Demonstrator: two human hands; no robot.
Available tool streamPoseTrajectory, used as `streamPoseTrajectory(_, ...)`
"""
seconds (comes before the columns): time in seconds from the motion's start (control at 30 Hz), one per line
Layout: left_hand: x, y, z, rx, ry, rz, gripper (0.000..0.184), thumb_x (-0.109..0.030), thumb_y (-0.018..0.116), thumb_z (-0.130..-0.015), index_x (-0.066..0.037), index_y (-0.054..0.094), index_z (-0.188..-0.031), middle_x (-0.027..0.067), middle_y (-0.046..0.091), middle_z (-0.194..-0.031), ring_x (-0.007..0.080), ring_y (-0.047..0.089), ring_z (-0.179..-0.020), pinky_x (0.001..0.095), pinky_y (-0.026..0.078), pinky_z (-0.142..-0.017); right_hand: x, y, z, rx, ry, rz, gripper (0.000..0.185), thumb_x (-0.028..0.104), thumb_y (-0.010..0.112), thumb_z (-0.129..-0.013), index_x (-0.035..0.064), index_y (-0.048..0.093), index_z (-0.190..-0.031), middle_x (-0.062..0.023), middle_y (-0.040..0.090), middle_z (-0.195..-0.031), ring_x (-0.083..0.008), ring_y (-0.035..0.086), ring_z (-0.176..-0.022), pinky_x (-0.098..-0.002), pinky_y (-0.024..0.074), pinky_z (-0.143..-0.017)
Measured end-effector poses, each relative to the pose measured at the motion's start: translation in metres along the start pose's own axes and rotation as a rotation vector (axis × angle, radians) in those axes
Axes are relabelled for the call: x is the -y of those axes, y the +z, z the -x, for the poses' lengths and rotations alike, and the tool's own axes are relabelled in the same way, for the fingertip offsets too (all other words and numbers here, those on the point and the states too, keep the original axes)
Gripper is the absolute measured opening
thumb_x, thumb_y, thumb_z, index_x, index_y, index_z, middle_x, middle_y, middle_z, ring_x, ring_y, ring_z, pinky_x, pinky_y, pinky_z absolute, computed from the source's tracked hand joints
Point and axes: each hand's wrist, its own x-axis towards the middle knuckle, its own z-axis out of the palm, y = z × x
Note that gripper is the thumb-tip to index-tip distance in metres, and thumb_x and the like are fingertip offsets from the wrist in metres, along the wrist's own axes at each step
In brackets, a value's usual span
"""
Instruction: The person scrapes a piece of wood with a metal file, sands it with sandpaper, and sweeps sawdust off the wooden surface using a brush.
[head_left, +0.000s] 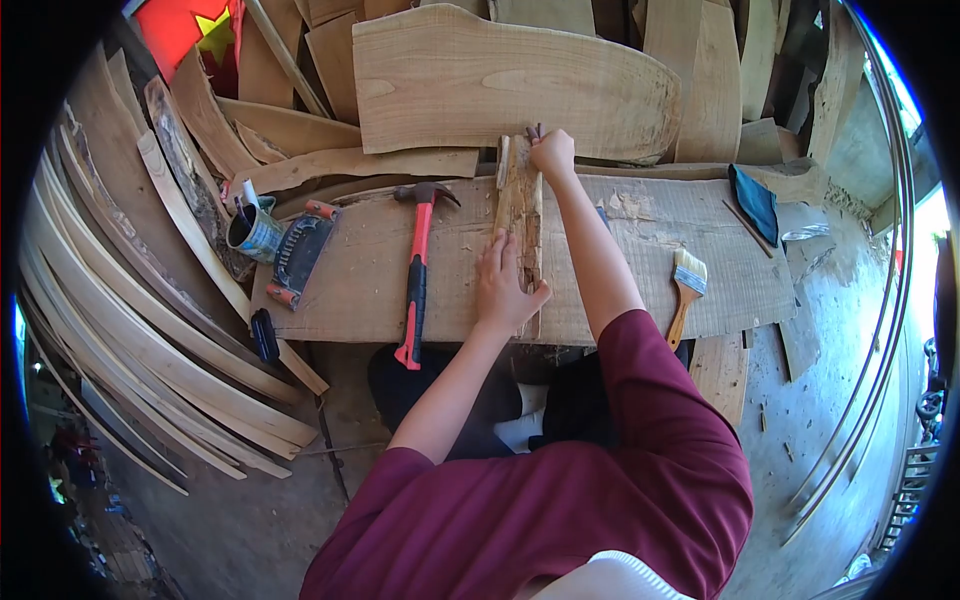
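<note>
A rough, narrow strip of wood [519, 195] with a crumbly, split surface lies lengthwise across the wide plank [455, 310] in front of me. My left hand [505, 285] rests flat on the strip's near part, its thumb out to the right and its fingers pointing away from me. At the strip's far end my right hand [553, 153] is closed in a fist. A thin dark tool [535, 131] pokes out of that fist; most of it is hidden, so its kind does not show. The claw hammer [416, 270] with a red and black handle lies left of my left hand.
A paintbrush [687, 290] and a dark blue cloth-like item [755, 205] lie to the right. On the left are a tin cup [256, 234], a black tool with orange ends [302, 255] and curved wooden strips [150, 330]. A large board [515, 85] leans behind.
</note>
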Motion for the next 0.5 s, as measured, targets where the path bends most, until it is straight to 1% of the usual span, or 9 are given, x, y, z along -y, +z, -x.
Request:
streamPoseTrajectory(0.03,0.000,0.000,0.000,-0.005,0.005,0.002,0.088,-0.034,0.073,-0.065,-0.004,0.035,-0.139,0.0199,0.031,-0.146,0.0412,0.032,-0.132,0.0526,0.022,-0.111,0.000,-0.003,0.007,0.001,0.003,0.003,0.022,0.018,0.066,-0.078,-0.0040,0.068,-0.082,-0.0269,0.065,-0.086,-0.0411,0.065,-0.083,-0.0458,0.0524,-0.074)
streamPoseTrajectory(0.1,0.000,0.001,-0.001,-0.014,0.011,0.008,0.087,-0.034,0.072,-0.066,-0.004,0.035,-0.139,0.0202,0.031,-0.146,0.0414,0.032,-0.132,0.0527,0.022,-0.111,-0.004,-0.009,0.034,0.010,-0.059,0.027,0.024,0.020,0.065,-0.079,-0.0036,0.068,-0.079,-0.0264,0.065,-0.083,-0.0416,0.064,-0.082,-0.0464,0.0521,-0.074)
streamPoseTrajectory(0.17,0.001,0.002,-0.001,-0.020,0.013,-0.003,0.087,-0.033,0.073,-0.066,-0.004,0.035,-0.138,0.0205,0.032,-0.145,0.0419,0.033,-0.131,0.0529,0.023,-0.110,-0.015,-0.015,0.073,-0.006,-0.122,0.011,0.023,0.024,0.067,-0.079,0.0021,0.072,-0.075,-0.0240,0.062,-0.068,-0.0401,0.063,-0.067,-0.0449,0.0519,-0.067)
streamPoseTrajectory(0.2,0.000,0.000,-0.002,-0.022,0.014,0.000,0.087,-0.033,0.073,-0.066,-0.004,0.035,-0.138,0.0205,0.032,-0.145,0.0419,0.033,-0.131,0.0529,0.023,-0.110,-0.017,-0.021,0.094,0.009,-0.143,-0.003,0.023,0.024,0.066,-0.079,0.0019,0.071,-0.075,-0.0242,0.061,-0.067,-0.0404,0.063,-0.067,-0.0454,0.0514,-0.066)
streamPoseTrajectory(0.27,-0.004,-0.004,-0.002,0.014,0.007,-0.052,0.085,-0.033,0.074,-0.066,-0.001,0.036,-0.136,0.0208,0.032,-0.144,0.0363,0.032,-0.133,0.0514,0.024,-0.110,-0.015,-0.033,0.122,0.025,-0.166,-0.013,0.022,0.023,0.066,-0.079,0.0018,0.071,-0.075,-0.0244,0.060,-0.067,-0.0408,0.062,-0.066,-0.0460,0.0510,-0.065)
streamPoseTrajectory(0.3,-0.004,-0.003,-0.002,0.012,0.008,-0.050,0.085,-0.033,0.074,-0.066,-0.001,0.036,-0.136,0.0208,0.032,-0.144,0.0363,0.032,-0.133,0.0514,0.024,-0.110,-0.014,-0.035,0.129,0.004,-0.180,-0.014,0.020,0.021,0.065,-0.080,0.0019,0.071,-0.074,-0.0252,0.062,-0.070,-0.0408,0.063,-0.070,-0.0462,0.0513,-0.069)
streamPoseTrajectory(0.33,-0.003,-0.003,-0.002,0.013,0.004,-0.029,0.087,-0.034,0.074,-0.066,-0.002,0.036,-0.138,0.0208,0.032,-0.145,0.0393,0.032,-0.133,0.0520,0.023,-0.111,-0.012,-0.037,0.130,-0.017,-0.195,-0.017,0.019,0.019,0.064,-0.080,0.0020,0.071,-0.073,-0.0260,0.063,-0.074,-0.0409,0.064,-0.074,-0.0465,0.0517,-0.072)
streamPoseTrajectory(0.37,-0.002,-0.002,-0.002,0.014,-0.002,-0.010,0.089,-0.034,0.073,-0.065,-0.003,0.035,-0.139,0.0208,0.032,-0.146,0.0422,0.032,-0.132,0.0526,0.023,-0.111,-0.008,-0.039,0.124,0.039,-0.145,-0.008,0.017,0.018,0.064,-0.079,0.0028,0.072,-0.076,-0.0255,0.063,-0.073,-0.0406,0.064,-0.072,-0.0461,0.0519,-0.071)
streamPoseTrajectory(0.5,0.001,0.002,-0.002,-0.020,0.008,-0.007,0.090,-0.034,0.073,-0.064,-0.003,0.035,-0.139,0.0208,0.031,-0.146,0.0418,0.031,-0.133,0.0518,0.022,-0.111,-0.009,-0.015,0.059,-0.006,-0.079,-0.032,0.016,0.018,0.066,-0.077,0.0033,0.072,-0.078,-0.0253,0.064,-0.074,-0.0401,0.065,-0.074,-0.0444,0.0524,-0.072)
